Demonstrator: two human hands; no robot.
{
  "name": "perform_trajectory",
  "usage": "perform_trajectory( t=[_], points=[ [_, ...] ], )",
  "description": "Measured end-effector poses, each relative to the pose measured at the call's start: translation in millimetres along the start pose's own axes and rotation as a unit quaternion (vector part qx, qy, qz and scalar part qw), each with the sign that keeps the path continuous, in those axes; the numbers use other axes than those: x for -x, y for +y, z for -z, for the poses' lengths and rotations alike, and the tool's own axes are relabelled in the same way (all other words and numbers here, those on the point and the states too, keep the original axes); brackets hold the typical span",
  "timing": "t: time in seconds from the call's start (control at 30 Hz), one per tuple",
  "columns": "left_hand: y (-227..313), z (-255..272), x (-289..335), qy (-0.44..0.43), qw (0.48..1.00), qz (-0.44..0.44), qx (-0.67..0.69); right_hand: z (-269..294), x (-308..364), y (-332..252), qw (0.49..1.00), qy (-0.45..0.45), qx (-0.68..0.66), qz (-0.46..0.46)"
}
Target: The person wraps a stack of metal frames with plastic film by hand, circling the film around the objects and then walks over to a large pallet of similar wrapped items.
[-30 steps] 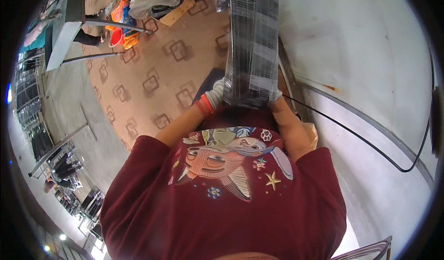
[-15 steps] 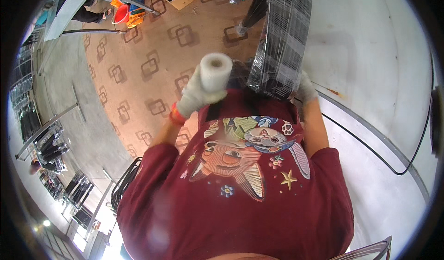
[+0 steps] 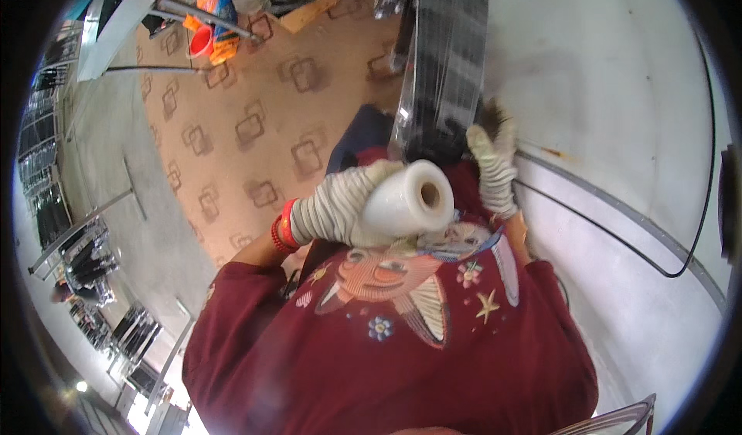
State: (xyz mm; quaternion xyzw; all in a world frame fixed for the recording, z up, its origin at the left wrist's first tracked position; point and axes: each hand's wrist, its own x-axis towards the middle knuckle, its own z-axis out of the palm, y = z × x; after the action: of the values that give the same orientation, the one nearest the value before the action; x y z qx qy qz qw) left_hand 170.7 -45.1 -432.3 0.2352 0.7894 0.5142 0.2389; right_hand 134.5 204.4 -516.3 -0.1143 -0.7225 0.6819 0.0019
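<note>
My left hand, in a whitish knit glove with red bands at the wrist, is wrapped round a roll of clear stretch film. The roll is tilted in front of my chest, its hollow core facing up and right. Just beyond it stands a long dark bundle wrapped in shiny clear film, its near end close to my body. My right hand, also gloved, is raised beside the bundle's right edge, fingers apart and nothing visible in them. Whether it touches the bundle I cannot tell.
A pale wall runs along my right, with a black cable hanging in a loop. Far left are a metal-legged table, a red bucket and an orange bag. Racks of dark goods line the left side.
The film roll has come in toward my chest, moving right and tipping over. The bundle has shifted left. My right hand has come out from behind the bundle's side, with its fingers now showing.
</note>
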Motion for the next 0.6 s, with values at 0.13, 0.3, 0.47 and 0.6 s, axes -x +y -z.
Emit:
perform_trajectory(
  t=[0.13,0.3,0.47,0.6],
  points=[
    [-1,-12,-47,-0.152,0.983,0.036,0.093,26,15,88,0.994,-0.049,-0.053,-0.081],
    [-13,-70,-85,-0.153,0.955,-0.074,0.241,40,24,113,0.928,-0.105,-0.268,-0.237],
    [-10,-108,-101,-0.048,0.954,-0.031,0.295,44,22,110,0.886,-0.154,-0.366,-0.241],
    [12,-135,-106,0.058,0.984,0.078,0.151,55,30,79,0.911,-0.075,-0.365,-0.177]
  ],
)
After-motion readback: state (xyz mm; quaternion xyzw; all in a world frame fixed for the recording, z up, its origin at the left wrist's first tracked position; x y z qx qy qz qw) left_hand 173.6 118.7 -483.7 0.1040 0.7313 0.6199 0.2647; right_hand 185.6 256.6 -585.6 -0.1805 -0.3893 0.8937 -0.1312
